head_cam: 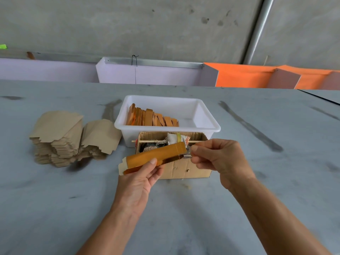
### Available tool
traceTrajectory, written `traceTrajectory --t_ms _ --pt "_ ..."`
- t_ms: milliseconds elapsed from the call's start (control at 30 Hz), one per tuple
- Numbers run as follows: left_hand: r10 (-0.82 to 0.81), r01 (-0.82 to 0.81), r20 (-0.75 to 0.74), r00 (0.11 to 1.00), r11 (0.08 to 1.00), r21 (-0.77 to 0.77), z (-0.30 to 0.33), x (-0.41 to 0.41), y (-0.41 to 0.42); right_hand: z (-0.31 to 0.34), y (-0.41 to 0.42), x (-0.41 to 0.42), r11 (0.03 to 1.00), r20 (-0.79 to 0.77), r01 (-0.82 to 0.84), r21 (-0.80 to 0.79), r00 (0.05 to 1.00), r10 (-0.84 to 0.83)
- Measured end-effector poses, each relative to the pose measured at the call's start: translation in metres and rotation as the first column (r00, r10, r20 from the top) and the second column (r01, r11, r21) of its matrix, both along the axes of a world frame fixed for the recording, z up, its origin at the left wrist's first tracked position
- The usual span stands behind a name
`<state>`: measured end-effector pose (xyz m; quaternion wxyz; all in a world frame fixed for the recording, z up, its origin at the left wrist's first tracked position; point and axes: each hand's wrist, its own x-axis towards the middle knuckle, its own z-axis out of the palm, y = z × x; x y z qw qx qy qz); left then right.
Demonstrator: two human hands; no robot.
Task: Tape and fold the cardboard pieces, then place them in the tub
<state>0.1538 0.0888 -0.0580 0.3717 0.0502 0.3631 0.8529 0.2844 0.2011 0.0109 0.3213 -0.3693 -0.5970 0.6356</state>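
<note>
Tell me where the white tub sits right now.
In the head view the white tub sits mid-table, just behind the small cardboard box, with the stack of flat cardboard pieces to its left.

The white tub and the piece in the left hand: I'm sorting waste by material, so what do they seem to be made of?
The white tub looks like smooth moulded plastic: slightly translucent walls, rounded rolled rim. The cardboard piece held by the left hand looks like thin card, its orange-gold face glossy, a plain tan tab at its end; whether that face is foil or print, I cannot tell.
</note>
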Motion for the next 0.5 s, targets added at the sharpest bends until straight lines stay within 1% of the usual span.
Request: traceTrajectory --t_ms 100,167,233,333,400,500 --pt "0.021 -0.02 -0.03 0.999 1.0 0.003 0.001 -0.002 -0.001 -0.004 0.006 -0.006 0.972 0.079 0.113 0.208 0.988 -0.132" --pt "0.046 -0.047 -0.07 0.996 0.999 -0.014 0.001 -0.003 -0.003 -0.005 0.012 -0.014 0.941 0.133 0.107 0.321 0.979 -0.157" --pt "0.072 -0.076 -0.121 0.99 0.996 -0.036 -0.001 -0.003 -0.003 -0.005 0.017 -0.023 0.905 0.256 -0.001 0.425 0.959 -0.119" --pt "0.098 -0.118 -0.2 0.975 0.989 -0.092 -0.001 -0.003 -0.005 -0.005 0.025 -0.034 0.833 0.479 -0.178 0.523 0.87 -0.114" --pt "0.075 -0.114 -0.298 0.952 0.987 -0.117 -0.001 -0.001 -0.007 -0.006 0.031 -0.041 0.806 0.585 -0.269 0.527 0.803 -0.115" --pt "-0.003 -0.066 -0.422 0.906 0.987 -0.148 0.002 0.005 -0.009 -0.006 0.037 -0.049 0.788 0.69 -0.349 0.508 0.712 -0.129"
